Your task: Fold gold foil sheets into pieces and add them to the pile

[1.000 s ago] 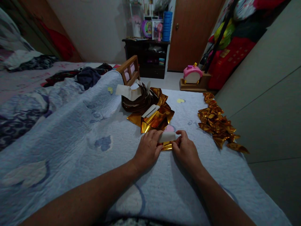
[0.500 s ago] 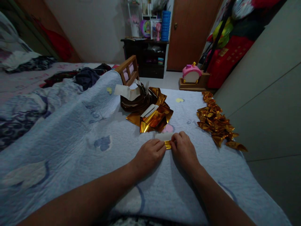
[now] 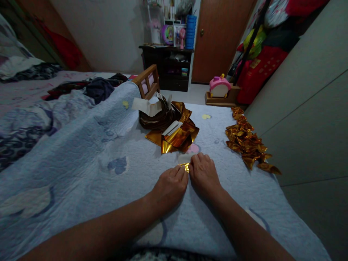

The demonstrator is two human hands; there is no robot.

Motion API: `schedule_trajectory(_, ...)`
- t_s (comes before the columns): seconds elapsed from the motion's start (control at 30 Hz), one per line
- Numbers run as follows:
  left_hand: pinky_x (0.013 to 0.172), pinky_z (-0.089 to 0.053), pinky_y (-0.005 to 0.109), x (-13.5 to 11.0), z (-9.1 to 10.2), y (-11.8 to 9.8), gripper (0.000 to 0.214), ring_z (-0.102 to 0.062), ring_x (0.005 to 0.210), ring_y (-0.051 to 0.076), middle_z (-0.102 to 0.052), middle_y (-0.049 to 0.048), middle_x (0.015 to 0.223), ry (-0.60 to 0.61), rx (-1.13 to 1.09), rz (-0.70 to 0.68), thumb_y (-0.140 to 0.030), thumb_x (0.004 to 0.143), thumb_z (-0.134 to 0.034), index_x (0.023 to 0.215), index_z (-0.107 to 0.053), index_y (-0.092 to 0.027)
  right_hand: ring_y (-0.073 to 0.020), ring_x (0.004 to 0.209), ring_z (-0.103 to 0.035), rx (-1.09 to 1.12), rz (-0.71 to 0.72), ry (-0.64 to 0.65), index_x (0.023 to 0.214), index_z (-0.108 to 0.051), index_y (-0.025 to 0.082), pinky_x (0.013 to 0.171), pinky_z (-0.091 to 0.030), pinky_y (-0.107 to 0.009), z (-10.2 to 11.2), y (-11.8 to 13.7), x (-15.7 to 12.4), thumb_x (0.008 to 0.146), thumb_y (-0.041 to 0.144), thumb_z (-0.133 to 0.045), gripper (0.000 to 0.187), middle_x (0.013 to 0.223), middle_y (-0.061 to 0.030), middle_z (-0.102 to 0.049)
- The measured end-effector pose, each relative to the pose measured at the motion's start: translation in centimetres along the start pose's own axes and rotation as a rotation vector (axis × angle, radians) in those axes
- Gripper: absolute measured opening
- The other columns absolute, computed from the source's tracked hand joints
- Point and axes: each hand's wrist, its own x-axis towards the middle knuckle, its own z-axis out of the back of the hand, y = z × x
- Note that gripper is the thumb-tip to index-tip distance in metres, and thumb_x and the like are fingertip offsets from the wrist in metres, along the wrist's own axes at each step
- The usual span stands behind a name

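A small sheet of gold foil paper (image 3: 186, 167) lies on the bed cover between my hands, its near part folded into a narrow shiny band. Its pale back shows flat just beyond the fingers. My left hand (image 3: 171, 184) is closed with its fingertips pressed on the left part of the band. Close beside it, my right hand (image 3: 204, 172) has its fingers curled over the right end, covering that part. Farther out sits a pile of gold foil sheets (image 3: 179, 136) next to a curved stack of papers (image 3: 156, 117). Folded gold foil pieces (image 3: 246, 139) are heaped at the right.
A light blue quilted cover (image 3: 89, 192) with heart patterns spreads under everything. To the left lie rumpled clothes (image 3: 100, 88). Beyond the bed's far edge are a pink toy (image 3: 219, 87), a dark cabinet (image 3: 165, 69) and a door (image 3: 217, 40). A pale cabinet wall (image 3: 307, 119) runs along the right.
My right hand has shifted left and flattened over the band, and my left hand has drawn slightly nearer to me. Less of the gold band shows between them.
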Motion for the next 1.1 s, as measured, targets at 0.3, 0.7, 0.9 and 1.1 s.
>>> schedule_trajectory(0.3, 0.075, -0.06, 0.04, -0.6, 1.2, -1.0, 0.036, -0.07, 0.09, 0.029, -0.072, 0.0191, 0.101, 0.14, 0.133, 0.058, -0.001, 0.087, -0.047, 0.117, -0.066, -0.002, -0.029, 0.093, -0.051, -0.029, -0.026, -0.005, 0.096, -0.059, 0.019, 0.079, -0.034, -0.04, 0.3, 0.8, -0.3, 0.095, 0.053, -0.056, 0.034, 0.099, -0.0104, -0.061)
schedule_trajectory(0.7, 0.073, -0.06, 0.041, -0.5, 1.5, -0.6, 0.024, -0.069, 0.089, 0.029, -0.071, 0.017, 0.098, 0.178, 0.117, 0.038, -0.001, 0.088, -0.05, 0.099, -0.07, -0.007, -0.0292, 0.096, -0.052, 0.023, -0.039, 0.031, 0.113, -0.061, 0.025, 0.079, -0.036, -0.039, 0.9, -2.6, -0.9, 0.091, 0.046, -0.066, 0.032, 0.105, -0.0086, -0.058)
schedule_trajectory(0.9, 0.069, -0.059, 0.04, -0.4, 1.2, -0.2, 0.017, -0.068, 0.081, 0.027, -0.071, 0.0137, 0.089, 0.127, 0.088, 0.03, -0.002, 0.087, -0.054, 0.091, -0.069, -0.01, -0.0309, 0.096, -0.053, 0.025, -0.016, 0.021, 0.124, -0.058, 0.027, 0.076, -0.036, -0.039, 0.6, -5.3, -0.8, 0.087, 0.041, -0.071, 0.042, 0.107, -0.0102, -0.057)
schedule_trajectory(1.1, 0.065, -0.058, 0.04, -0.3, 0.5, 0.4, 0.012, -0.065, 0.074, 0.025, -0.068, 0.0097, 0.083, 0.041, 0.071, 0.023, -0.006, 0.088, -0.058, 0.094, -0.067, -0.011, -0.03, 0.095, -0.053, 0.115, -0.007, 0.033, 0.122, -0.056, 0.025, 0.075, -0.038, -0.039, 0.4, -7.0, -0.5, 0.084, 0.032, -0.069, 0.041, 0.106, -0.0094, -0.058)
